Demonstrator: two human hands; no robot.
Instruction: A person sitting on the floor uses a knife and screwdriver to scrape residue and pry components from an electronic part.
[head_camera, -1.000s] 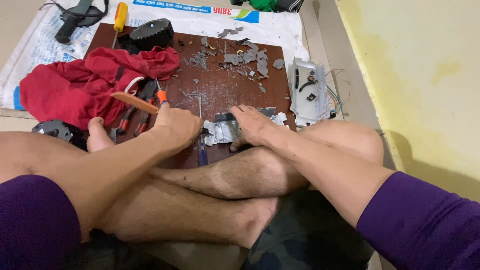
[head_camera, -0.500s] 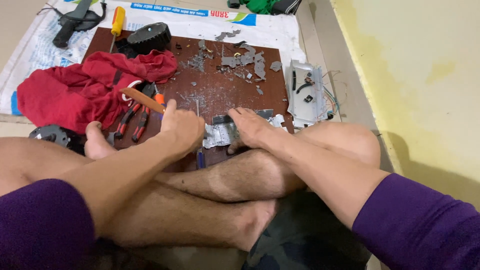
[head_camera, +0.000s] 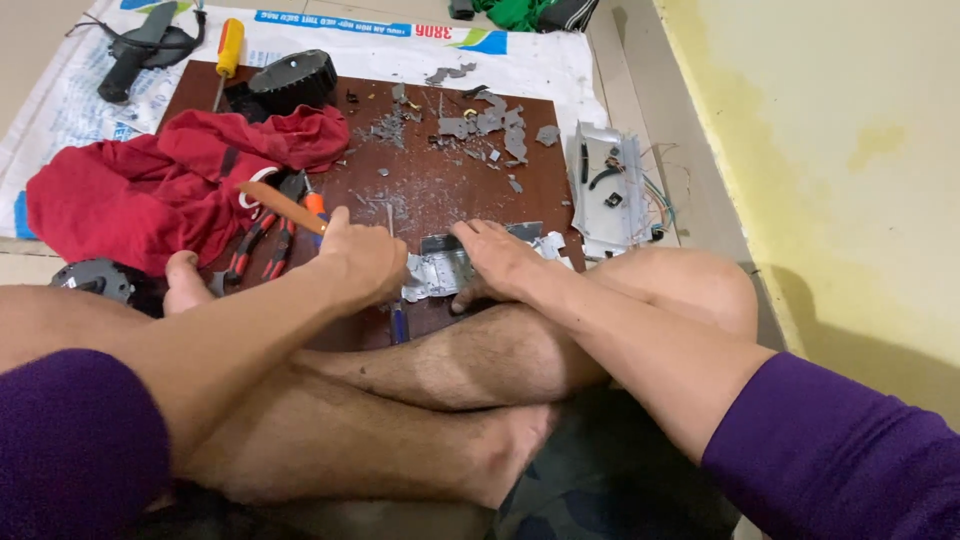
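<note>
My left hand (head_camera: 362, 258) is closed around a tool with an orange-brown handle (head_camera: 278, 206) that sticks out to the upper left. My right hand (head_camera: 497, 262) lies flat, pressing down on a bent grey metal piece (head_camera: 436, 272) on the dark brown board (head_camera: 440, 185). The two hands sit side by side at the board's near edge, above my crossed bare legs. A blue-handled screwdriver (head_camera: 398, 320) lies between the hands, partly hidden under the left one.
A red cloth (head_camera: 140, 195) covers the board's left side, with red-handled pliers (head_camera: 258, 245) beside it. Grey fragments (head_camera: 485, 120), a black round part (head_camera: 295, 78) and a yellow-handled screwdriver (head_camera: 230, 45) lie farther back. A white part with wires (head_camera: 610, 185) sits right, near the yellow wall (head_camera: 830, 150).
Both hands stay nearly where they were on the grey piece. My left hand with the tool has edged slightly right; the view has shifted a little.
</note>
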